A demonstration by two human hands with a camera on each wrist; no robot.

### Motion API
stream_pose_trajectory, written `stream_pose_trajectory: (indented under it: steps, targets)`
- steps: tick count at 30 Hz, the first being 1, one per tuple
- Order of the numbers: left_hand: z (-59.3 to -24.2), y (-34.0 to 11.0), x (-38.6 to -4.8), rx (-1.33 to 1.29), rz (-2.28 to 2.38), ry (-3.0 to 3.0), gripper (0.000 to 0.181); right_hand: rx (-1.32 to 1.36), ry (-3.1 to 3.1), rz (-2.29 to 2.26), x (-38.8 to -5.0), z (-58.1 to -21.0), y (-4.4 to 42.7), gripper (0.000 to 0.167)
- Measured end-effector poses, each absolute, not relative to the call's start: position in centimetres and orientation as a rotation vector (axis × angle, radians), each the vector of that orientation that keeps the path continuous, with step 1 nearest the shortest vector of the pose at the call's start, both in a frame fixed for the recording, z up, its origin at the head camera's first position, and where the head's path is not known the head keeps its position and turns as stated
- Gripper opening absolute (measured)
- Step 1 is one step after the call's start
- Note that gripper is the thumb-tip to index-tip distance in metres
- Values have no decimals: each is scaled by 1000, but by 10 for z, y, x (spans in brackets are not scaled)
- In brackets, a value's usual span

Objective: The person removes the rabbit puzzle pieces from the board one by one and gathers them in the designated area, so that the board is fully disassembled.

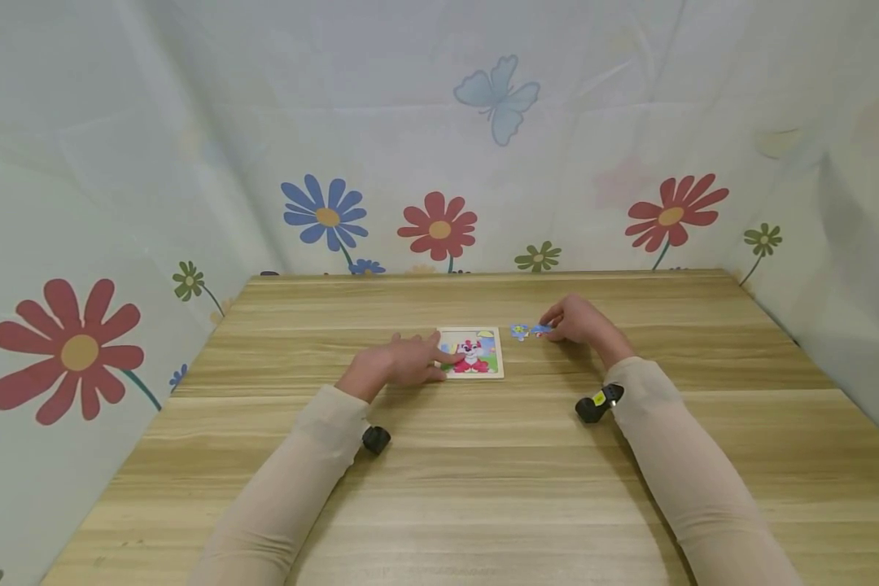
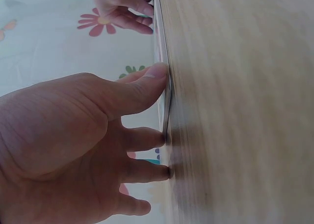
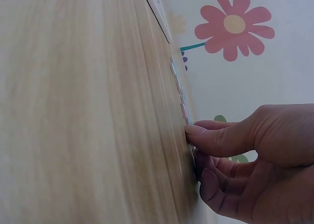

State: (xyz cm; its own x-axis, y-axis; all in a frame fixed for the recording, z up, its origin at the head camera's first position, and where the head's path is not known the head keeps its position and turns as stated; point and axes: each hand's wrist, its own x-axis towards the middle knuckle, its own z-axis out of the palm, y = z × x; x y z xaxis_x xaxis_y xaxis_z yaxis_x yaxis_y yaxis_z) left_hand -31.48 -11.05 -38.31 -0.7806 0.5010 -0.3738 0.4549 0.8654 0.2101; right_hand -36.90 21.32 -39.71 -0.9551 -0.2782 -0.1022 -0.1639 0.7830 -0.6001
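A square jigsaw puzzle board with a pale frame and a pink-and-white cartoon animal lies flat on the table. My left hand rests at its left side, the index finger stretched over the picture. In the left wrist view, the left thumb touches the board's near edge and the other fingers are spread. To the right of the board lies a blue puzzle piece with a yellow-green mark. Beside it, my right hand pinches another blue puzzle piece at the tabletop; its fingers partly hide that piece.
The wood-grain table reaches back to a white curtain printed with flowers and a butterfly. Black wrist cameras sit on both forearms, the left camera and the right camera, just above the table.
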Motion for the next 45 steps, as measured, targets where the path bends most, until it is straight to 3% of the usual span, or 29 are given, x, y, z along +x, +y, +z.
stream_pose_trajectory:
  steps: [14, 30, 45]
  targets:
    - [-382, -109, -314, 709, 133, 2620, 48, -348, 2777, -968, -362, -382, 206, 41]
    - [-381, -109, -315, 715, 111, 2610, 48, -533, 2714, -894, -356, -382, 132, 30]
    - [-379, -108, -314, 702, 135, 2602, 48, -525, 2704, -816, -358, -388, 113, 21]
